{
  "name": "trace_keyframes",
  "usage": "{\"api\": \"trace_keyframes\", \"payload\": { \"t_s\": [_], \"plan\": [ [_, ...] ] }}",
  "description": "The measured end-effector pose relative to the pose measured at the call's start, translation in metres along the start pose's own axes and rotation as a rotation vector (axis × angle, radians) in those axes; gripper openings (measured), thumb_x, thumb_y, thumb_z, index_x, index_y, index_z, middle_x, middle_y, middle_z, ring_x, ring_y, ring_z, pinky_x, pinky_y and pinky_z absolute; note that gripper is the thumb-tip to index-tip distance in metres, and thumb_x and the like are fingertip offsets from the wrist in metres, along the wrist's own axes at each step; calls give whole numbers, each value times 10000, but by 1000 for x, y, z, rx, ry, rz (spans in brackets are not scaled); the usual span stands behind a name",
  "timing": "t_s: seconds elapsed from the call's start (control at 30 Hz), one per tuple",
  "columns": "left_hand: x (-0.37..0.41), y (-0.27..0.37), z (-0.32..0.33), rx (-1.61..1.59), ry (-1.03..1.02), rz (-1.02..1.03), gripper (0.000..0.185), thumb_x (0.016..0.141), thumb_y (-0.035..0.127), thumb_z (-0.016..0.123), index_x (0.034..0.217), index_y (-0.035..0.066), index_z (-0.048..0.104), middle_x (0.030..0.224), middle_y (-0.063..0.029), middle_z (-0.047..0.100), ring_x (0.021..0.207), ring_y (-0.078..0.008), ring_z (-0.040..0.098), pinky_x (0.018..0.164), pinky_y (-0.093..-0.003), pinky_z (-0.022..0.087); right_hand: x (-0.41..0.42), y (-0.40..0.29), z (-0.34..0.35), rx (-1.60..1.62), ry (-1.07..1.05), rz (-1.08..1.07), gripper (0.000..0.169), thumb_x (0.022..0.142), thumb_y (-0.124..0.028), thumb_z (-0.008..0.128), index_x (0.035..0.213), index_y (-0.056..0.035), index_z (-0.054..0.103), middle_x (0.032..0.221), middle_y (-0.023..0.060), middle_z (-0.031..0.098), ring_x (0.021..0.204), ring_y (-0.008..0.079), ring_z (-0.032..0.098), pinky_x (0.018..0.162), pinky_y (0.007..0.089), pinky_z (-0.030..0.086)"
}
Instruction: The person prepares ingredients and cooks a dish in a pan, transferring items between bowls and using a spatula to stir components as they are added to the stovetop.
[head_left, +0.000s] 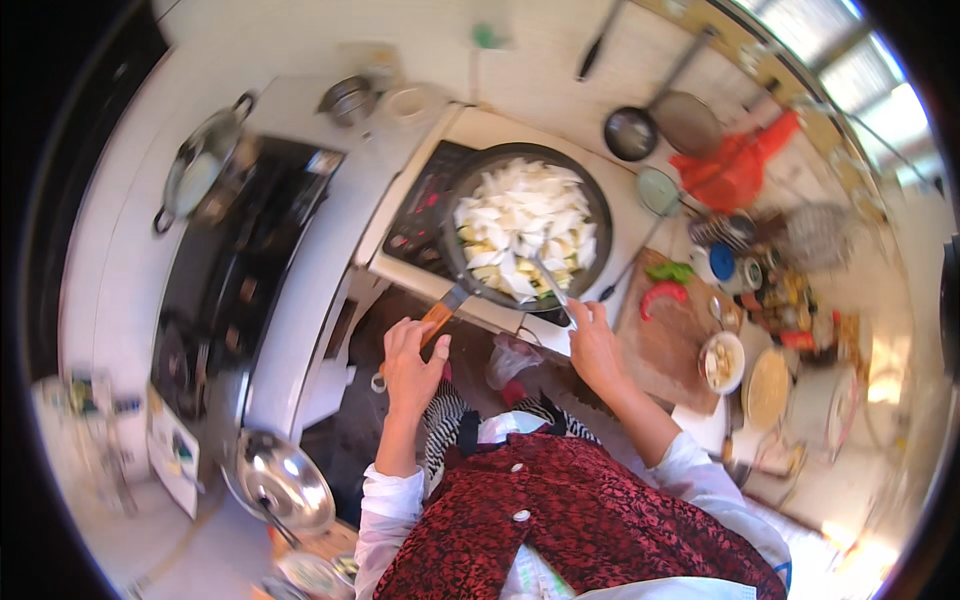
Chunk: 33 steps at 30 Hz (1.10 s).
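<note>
A wide dark frying pan (604, 247) sits on an induction cooktop (411, 217), heaped with white sliced pieces (525, 196) over yellow-green vegetable chunks (487, 268). My right hand (596, 346) grips a metal utensil (553, 283), whose far end is buried in the food. Over the pan's wooden handle (444, 310) is my left hand (411, 358), its thumb and fingers apart. Whether that hand touches the handle I cannot tell.
To the right, a wooden cutting board (660, 356) bears a red pepper (663, 298), a green pepper (670, 271) and a white bowl (722, 363). Bottles and jars (787, 304) crowd beyond. A black gas stove (240, 285) and a shiny metal lid (285, 480) are on the left.
</note>
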<state>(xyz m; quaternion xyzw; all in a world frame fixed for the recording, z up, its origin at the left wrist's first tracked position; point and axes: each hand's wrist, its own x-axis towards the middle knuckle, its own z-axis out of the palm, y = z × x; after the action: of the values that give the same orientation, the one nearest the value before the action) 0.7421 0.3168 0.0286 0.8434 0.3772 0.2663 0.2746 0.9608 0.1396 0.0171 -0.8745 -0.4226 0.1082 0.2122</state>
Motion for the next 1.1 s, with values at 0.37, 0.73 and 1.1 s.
{"api": "trace_keyframes", "payload": {
  "t_s": [0.37,0.73,1.1],
  "plan": [
    [42,-68,9,-176,-834,-297,528,899,387,525,1357,197,343,1070,-225,617,991,-419,588,820,-459,463,-21,-53,-79,-21,-21,263,286,840,-145,558,1124,-110,537,932,198,602,784,407,597,673,509,463],
    [47,-74,-2,-335,-918,-304,591,895,271,514,1431,239,266,1083,-231,614,980,-407,604,854,-449,459,23,-95,-173,-413,-34,72,324,788,-67,569,1111,-65,567,749,174,636,723,377,622,632,474,496],
    [41,-72,2,-313,-845,-300,600,893,265,519,1444,278,281,1120,-211,617,994,-383,610,872,-413,467,152,-99,-181,-842,-579,158,163,703,-1,598,842,27,680,759,194,655,725,314,672,587,381,543]
  ]
}}
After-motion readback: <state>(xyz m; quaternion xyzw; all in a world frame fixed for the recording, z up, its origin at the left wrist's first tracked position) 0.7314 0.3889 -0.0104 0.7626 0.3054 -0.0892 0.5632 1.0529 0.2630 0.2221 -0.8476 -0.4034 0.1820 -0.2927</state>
